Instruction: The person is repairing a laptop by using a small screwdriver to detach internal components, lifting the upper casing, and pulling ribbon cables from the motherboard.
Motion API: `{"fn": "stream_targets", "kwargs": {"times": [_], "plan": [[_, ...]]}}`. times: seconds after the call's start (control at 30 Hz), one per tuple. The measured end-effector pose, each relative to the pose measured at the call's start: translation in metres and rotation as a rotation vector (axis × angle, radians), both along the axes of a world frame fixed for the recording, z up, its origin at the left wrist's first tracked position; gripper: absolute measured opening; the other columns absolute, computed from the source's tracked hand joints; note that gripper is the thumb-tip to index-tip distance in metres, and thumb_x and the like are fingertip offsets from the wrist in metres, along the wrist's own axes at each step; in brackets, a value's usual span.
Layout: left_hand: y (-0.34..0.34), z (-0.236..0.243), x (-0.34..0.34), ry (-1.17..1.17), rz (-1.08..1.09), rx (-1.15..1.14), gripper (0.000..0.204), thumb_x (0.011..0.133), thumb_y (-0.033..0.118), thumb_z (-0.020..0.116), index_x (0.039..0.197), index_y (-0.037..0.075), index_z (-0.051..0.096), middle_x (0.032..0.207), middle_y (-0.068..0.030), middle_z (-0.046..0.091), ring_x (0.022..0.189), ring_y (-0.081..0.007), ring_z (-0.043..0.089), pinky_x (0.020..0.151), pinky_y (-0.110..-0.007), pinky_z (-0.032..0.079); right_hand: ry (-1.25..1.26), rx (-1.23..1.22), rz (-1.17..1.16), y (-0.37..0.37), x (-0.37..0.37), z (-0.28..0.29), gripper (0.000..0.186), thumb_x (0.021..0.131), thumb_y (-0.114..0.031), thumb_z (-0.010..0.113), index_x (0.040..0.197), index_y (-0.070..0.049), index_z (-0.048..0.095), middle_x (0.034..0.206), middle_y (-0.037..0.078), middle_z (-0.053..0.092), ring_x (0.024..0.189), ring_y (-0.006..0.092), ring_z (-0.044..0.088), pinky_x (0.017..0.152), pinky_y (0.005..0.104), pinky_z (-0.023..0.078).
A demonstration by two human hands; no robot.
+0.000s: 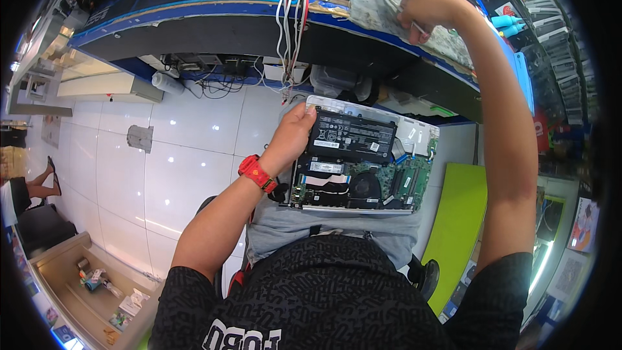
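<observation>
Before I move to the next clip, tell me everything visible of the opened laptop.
The laptop lies tilted across the person's grey-clad lap, bottom cover off, insides facing up. Its silver shell looks like metal or plastic. A wide black battery with printed labels fills much of the far half; nearer are a green circuit board, a round black fan and white and blue ribbon cables. The left hand grips its far left corner. The screen isn't visible.

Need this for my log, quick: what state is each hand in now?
Left hand: closed on the opened laptop near its upper left corner.
Right hand: index extended, other fingers curled; whether they hold anything, cannot tell.
</observation>
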State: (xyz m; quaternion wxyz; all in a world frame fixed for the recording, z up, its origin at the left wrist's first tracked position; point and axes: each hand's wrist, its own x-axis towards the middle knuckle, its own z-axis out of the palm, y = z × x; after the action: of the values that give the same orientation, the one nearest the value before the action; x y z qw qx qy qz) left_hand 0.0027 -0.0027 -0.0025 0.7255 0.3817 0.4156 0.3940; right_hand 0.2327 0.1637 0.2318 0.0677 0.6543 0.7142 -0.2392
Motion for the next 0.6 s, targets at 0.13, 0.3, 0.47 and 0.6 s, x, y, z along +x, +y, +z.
{"fn": "stream_targets", "kwargs": {"times": [0.13,0.3,0.47,0.6], "plan": [[0.001,-0.004,0.003,0.035,-0.011,0.002,0.032,0.115,0.024,0.042,0.119,0.0,0.062,0.109,-0.0051,0.07,0.099,-0.0099,0.06,0.093,-0.03,0.049,0.061,0.133,-0.094,-0.035,0.014,-0.001,0.038,0.094,-0.004,0.064,0.131,-0.004,0.059,0.089,0.018,0.072,0.072,0.0281,0.075,0.068,0.0382,0.06],[0.003,-0.015,-0.004,0.085,-0.081,-0.002,0.031,0.116,0.024,0.04,0.121,0.001,0.061,0.117,-0.0061,0.068,0.104,-0.0106,0.061,0.098,-0.031,0.049,0.178,0.275,0.169,-0.144,-0.018,-0.035,0.01,0.092,-0.01,0.071,0.089,-0.001,0.07,0.079,0.017,0.068,0.063,0.0308,0.07,0.066,0.0439,0.056],[-0.001,-0.008,0.0,0.055,0.018,0.031,0.03,0.114,0.025,0.044,0.109,0.001,0.062,0.097,-0.0025,0.066,0.088,-0.0084,0.056,0.085,-0.031,0.049,0.237,0.309,0.333,-0.237,-0.064,-0.093,0.008,0.089,-0.009,0.074,0.089,-0.002,0.074,0.08,0.014,0.069,0.068,0.0342,0.071,0.061,0.0429,0.056],[0.002,-0.013,0.003,0.024,0.019,0.034,0.031,0.114,0.025,0.045,0.108,0.0,0.062,0.096,-0.0031,0.066,0.088,-0.0088,0.055,0.084,-0.031,0.048,0.251,0.405,0.288,-0.246,-0.077,-0.121,0.009,0.089,-0.009,0.074,0.09,0.0,0.075,0.078,0.013,0.066,0.066,0.0345,0.069,0.059,0.0445,0.055]]}}
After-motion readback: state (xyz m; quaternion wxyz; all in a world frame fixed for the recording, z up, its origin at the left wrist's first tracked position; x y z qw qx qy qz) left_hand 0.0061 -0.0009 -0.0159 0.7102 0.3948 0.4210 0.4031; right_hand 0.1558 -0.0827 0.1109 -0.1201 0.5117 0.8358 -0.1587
